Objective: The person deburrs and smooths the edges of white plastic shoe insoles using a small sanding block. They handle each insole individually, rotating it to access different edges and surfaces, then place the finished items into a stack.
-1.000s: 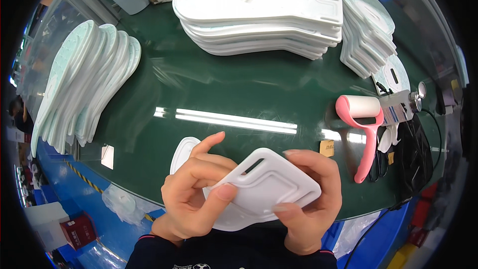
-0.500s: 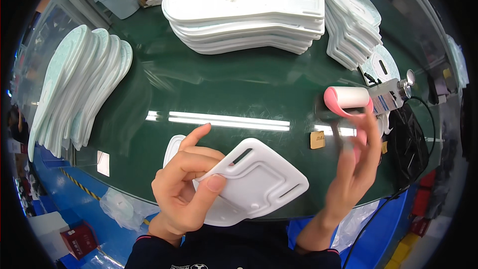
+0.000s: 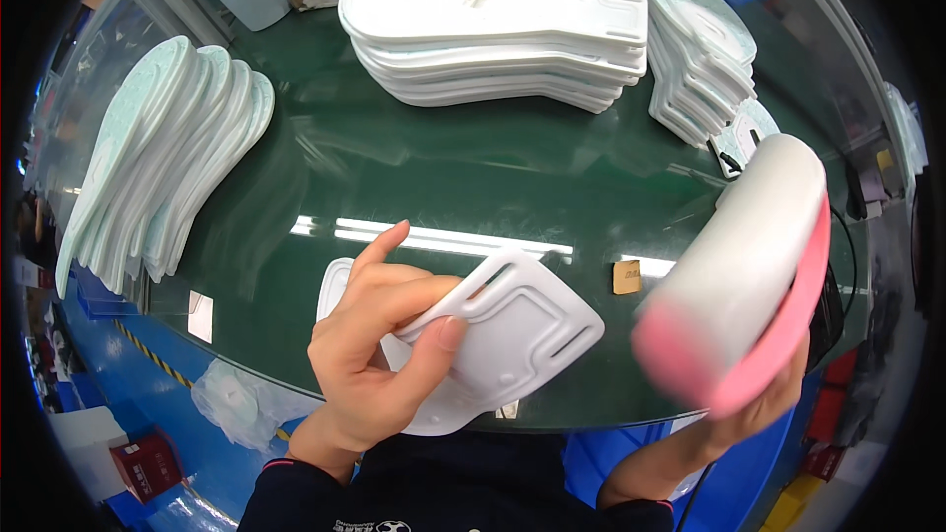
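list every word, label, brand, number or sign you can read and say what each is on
No text is quoted, as none reads surely:
Small brown square on the green table: dark marks, too blurred.
Dark shirt: white lettering beside a ball-shaped emblem, too small and cut off.
Red box at lower left: pale print, too small.

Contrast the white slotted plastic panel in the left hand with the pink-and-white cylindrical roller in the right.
The white slotted plastic panel is thin and sheet-like; the pink-and-white cylindrical roller is thick and rounded. The panel is white all over, whereas the roller adds pink. The panel looks sharp, while the roller's lower-left end is blurred. Both are hand-held: panel in the left hand, roller in the right hand.
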`<state>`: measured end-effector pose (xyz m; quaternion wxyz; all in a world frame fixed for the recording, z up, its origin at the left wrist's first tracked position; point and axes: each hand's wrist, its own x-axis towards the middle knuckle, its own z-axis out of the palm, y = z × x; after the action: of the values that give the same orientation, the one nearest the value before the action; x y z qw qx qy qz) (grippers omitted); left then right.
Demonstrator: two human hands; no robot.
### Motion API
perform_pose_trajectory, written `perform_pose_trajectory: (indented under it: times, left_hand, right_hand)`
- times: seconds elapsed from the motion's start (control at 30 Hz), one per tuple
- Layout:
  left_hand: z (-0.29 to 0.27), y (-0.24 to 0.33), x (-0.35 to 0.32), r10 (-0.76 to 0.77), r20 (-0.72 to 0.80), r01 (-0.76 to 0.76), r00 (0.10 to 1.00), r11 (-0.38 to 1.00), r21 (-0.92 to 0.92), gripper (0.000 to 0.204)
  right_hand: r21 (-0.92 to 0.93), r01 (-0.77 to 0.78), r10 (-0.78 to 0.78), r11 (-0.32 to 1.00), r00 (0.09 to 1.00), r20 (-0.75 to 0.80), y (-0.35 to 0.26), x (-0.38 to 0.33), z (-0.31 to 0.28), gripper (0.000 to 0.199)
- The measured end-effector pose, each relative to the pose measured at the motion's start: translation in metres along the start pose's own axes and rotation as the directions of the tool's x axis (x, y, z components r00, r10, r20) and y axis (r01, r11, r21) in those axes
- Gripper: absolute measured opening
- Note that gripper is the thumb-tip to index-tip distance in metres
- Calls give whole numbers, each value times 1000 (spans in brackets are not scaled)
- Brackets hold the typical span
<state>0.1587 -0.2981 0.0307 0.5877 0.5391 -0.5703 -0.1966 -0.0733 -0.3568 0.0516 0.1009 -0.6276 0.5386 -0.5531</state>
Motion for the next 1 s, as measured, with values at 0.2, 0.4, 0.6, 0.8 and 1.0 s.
perform_pose_trajectory:
  times: [0.2,0.4,0.6,0.8,1.0]
  left_hand:
    - [-2,0,1,-4,52,9,999,995,-96,17]
    - [-6,0,5,12,-40,-10,999,999,41,15]
    - [0,7,5,68,89,-74,994,996,57,15]
    - [-21,4,7,11,-101,-8,995,999,34,15]
    - [-22,24,4,-1,-51,-3,999,998,-61,13]
  right_hand:
    - [97,442,-418,892,721,553,-35,10,5,46]
    - [-164,397,-260,903,809,527,-11,15,-29,51]
    - [153,409,-433,900,796,423,-33,2,0,44]
    - [-51,427,-331,903,766,551,-8,2,1,39]
    - [-166,-251,296,954,884,363,42,9,15,25]
